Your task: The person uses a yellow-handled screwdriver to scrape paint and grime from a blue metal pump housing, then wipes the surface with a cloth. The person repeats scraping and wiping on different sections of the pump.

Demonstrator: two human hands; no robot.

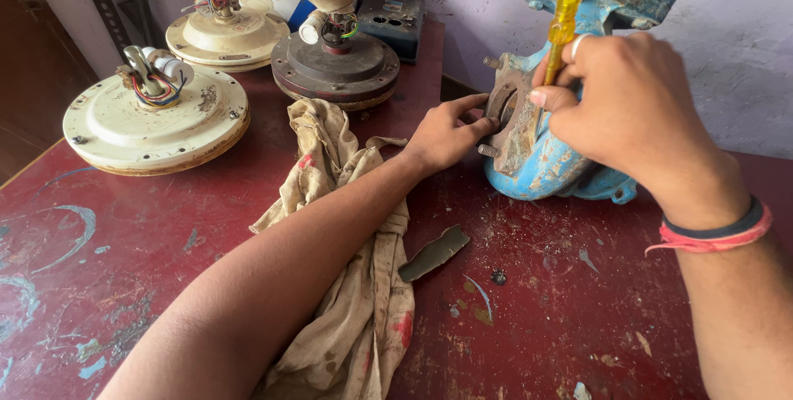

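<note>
Blue cast pump housing (570, 160) stood on the red scuffed bench (537, 326) against the wall; it looked heavy, rigid, rough with chipped paint, best gripped by its body. The left hand (446, 131) rested fingertips on its rusty studded flange (516, 119). The right hand (628, 107) clasped a yellow translucent screwdriver (568, 3) at that flange. A stained, soft rag (355, 284) lay beside.

A blue pump housing (545, 170), paint chipped and rusty, sits on the red table near the wall, its round flange with protruding studs facing left. A yellow-handled screwdriver (568, 3) stands almost upright against that flange.
</note>
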